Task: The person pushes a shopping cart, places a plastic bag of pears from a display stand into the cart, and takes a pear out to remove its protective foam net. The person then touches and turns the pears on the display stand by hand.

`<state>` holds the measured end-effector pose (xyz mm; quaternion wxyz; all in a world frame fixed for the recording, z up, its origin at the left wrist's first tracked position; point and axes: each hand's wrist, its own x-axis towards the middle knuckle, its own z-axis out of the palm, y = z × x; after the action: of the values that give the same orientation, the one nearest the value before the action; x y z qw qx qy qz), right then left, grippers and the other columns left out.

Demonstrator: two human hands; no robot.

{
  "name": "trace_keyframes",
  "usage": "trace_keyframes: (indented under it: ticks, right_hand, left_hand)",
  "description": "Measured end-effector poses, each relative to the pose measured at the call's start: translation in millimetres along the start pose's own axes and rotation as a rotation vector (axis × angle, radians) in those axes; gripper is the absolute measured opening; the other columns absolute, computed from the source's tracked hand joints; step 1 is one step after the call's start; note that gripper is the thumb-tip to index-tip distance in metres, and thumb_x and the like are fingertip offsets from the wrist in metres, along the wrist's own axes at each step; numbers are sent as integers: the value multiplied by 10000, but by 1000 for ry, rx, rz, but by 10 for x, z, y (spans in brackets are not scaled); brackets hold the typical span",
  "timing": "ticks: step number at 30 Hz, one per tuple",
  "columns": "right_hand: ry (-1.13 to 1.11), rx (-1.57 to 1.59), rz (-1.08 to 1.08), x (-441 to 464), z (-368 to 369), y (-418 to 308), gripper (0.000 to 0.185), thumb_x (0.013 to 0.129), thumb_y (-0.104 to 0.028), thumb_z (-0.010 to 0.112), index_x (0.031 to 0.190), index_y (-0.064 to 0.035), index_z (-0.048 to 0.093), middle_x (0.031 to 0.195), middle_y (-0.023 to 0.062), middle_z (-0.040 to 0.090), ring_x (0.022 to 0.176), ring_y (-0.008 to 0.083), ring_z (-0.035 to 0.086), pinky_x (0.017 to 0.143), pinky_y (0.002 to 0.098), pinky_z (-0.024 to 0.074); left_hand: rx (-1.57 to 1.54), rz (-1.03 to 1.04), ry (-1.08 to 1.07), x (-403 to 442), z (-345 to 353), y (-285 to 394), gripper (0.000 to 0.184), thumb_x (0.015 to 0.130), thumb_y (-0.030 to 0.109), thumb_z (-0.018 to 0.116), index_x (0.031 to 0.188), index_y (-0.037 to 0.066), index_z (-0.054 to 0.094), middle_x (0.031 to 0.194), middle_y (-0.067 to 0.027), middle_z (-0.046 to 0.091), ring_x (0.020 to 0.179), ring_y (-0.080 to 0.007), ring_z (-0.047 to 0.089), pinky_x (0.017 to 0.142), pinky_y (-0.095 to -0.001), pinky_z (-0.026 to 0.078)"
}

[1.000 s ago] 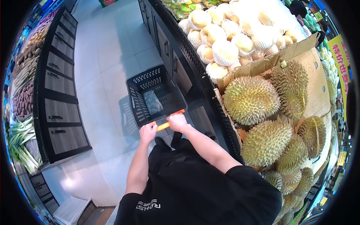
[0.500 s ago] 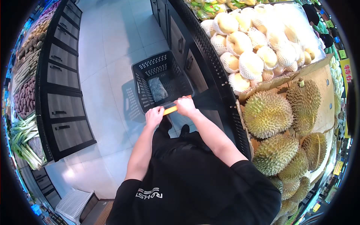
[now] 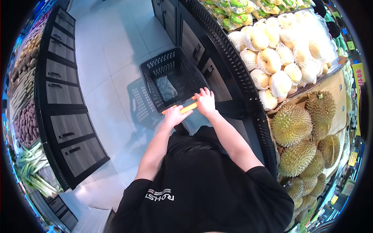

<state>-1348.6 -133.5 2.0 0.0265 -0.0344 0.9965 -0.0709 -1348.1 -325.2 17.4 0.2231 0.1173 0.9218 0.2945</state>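
A dark perforated shopping basket (image 3: 182,70) stands in front of me, with an orange handle (image 3: 189,107) on its near side. Inside it lies a crumpled, greyish plastic-wrapped item (image 3: 166,88) whose contents I cannot make out. My left hand (image 3: 176,115) is closed around the left part of the handle. At the handle's right end is my right hand (image 3: 205,101), its fingers stretched out and apart, the palm side resting by the bar.
On the right, a display holds pears in foam nets (image 3: 270,61), durians (image 3: 291,130) and bagged green produce (image 3: 239,17). Its black perforated edge (image 3: 248,81) runs close beside the basket. Cabinets (image 3: 64,85) with vegetables above line the left; tiled floor (image 3: 112,50) lies between.
The view has shifted, and the display now sits further right and lower. My right hand's fingers have loosened from the handle and spread. My left hand has stayed on it.
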Motion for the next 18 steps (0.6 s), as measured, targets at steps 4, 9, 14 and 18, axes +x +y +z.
trace_keyframes:
  ticks: [4, 9, 14, 18]
  right_hand:
    - [106, 41, 97, 143, 85, -111, 239, 847, -186, 649, 1069, -104, 682, 1321, 154, 532, 1321, 340, 425, 1045, 531, 380]
    - [19, 110, 38, 368, 28, -57, 324, 759, -108, 671, 1080, -81, 698, 1255, 138, 590, 1214, 324, 504, 987, 476, 431]
    - [-18, 137, 43, 556, 29, -4, 252, 788, -150, 649, 1025, -98, 716, 1148, 112, 622, 1143, 314, 544, 954, 481, 429]
    - [75, 157, 11, 788, 57, -14, 171, 783, -165, 628, 932, -101, 684, 1043, 87, 584, 1088, 297, 530, 942, 493, 426]
  left_hand:
    - [21, 8, 8, 164, -64, -104, 628, 762, 676, 656, 838, 53, 684, 689, -162, 671, 724, -356, 686, 706, -447, 540]
    - [-12, -29, 37, 313, -174, -92, 589, 767, 645, 674, 830, 60, 691, 688, -173, 673, 731, -364, 686, 701, -453, 537]
    - [27, -39, -40, 495, -182, -137, 615, 779, 665, 640, 942, 76, 707, 788, -202, 694, 806, -372, 691, 745, -459, 546]
    - [-4, -34, 33, 690, -313, -148, 581, 777, 628, 675, 900, 62, 707, 769, -215, 683, 798, -398, 680, 732, -473, 541]
